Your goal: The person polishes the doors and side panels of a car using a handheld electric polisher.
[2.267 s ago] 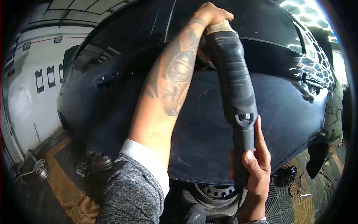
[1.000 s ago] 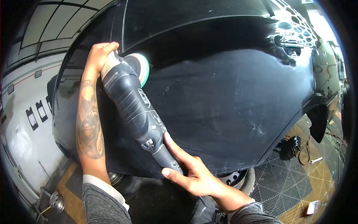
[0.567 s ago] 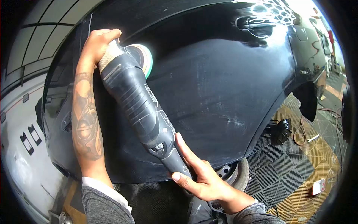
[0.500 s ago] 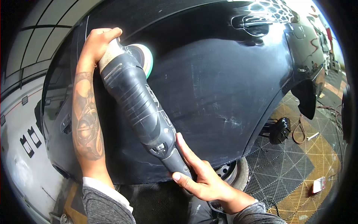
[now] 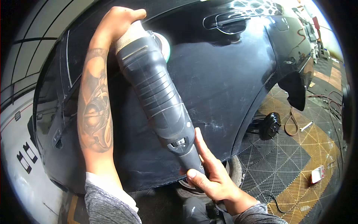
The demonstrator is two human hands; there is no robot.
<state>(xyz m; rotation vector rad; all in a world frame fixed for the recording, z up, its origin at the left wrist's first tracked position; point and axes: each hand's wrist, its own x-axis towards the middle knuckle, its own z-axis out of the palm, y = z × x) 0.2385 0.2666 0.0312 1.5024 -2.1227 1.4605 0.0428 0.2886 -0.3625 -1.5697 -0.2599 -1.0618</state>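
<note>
A black polisher [image 5: 158,93] slants across the view in both of my hands. My left hand [image 5: 121,22] is wrapped over its front end, gripping the pale taped head section; part of those fingers is hidden behind the tool. Lower down, my right hand [image 5: 216,181] closes round the rear grip, its thumb on the near side. The round pad [image 5: 164,46], with a green edge, shows partly beyond the polisher's head and appears to lie against the dark car door panel [image 5: 220,78]. Pale scuffs and streaks mark that panel.
A door handle [image 5: 227,22] sits up and to the right of the pad. Past the wheel arch, a black hub part [image 5: 271,126], a wrench [image 5: 306,126] and a small white-and-red container [image 5: 317,174] are on the tiled floor [image 5: 283,160]. A wheel [image 5: 234,173] lies below the door.
Both hands have carried the polisher to the right and slightly up along the panel, bringing the pad closer to the door handle. The view has also shifted to the right.
</note>
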